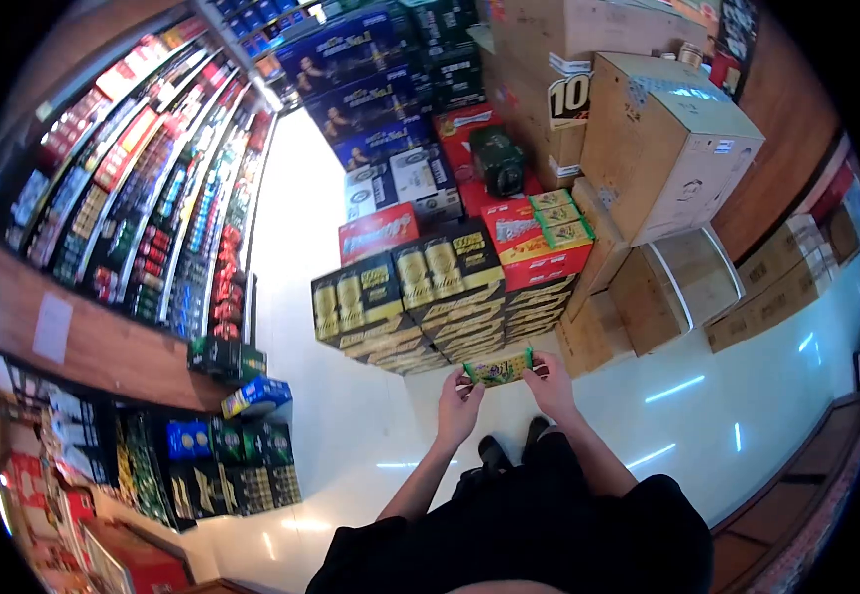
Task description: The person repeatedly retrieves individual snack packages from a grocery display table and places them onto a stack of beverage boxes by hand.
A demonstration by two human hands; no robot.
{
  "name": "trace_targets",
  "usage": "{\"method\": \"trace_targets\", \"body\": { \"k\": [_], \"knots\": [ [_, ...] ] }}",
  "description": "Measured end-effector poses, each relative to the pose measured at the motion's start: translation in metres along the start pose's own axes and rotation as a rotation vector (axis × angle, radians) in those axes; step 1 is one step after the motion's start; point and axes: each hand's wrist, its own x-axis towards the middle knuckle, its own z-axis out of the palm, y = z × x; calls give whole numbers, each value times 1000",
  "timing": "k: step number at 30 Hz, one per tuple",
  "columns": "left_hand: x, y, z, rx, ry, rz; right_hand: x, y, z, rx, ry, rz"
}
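A flat green and yellow packet (498,370), like a pack of biscuits, is stretched level between my two hands in the head view. My left hand (459,403) pinches its left end, and my right hand (551,385) grips the right end. Printing faces up on the packet. Just beyond it stands a stack of black and gold drink cartons (447,267). Several similar green and yellow packets (560,218) lie on top of a red box (534,247) ahead and to the right.
Shelves of small packaged goods (152,188) line the left side. Blue drink cartons (365,89) are piled at the back. Large cardboard boxes (662,148) stand on the right, with an open one (651,297) on the tiled floor (351,426). More cartons (232,465) sit low at left.
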Motion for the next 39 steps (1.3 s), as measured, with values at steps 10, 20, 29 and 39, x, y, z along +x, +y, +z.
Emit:
{"method": "trace_targets", "body": {
  "k": [10, 20, 29, 39],
  "knots": [
    [140, -25, 58, 339, 28, 7, 155, 62, -10, 24, -109, 107],
    [351, -8, 111, 488, 52, -1, 381, 69, -21, -51, -130, -132],
    [439, -12, 127, 566, 67, -37, 455, 70, -18, 3, -206, 35],
    [436, -19, 136, 237, 116, -107, 450, 47, -21, -175, -136, -75]
  ]
}}
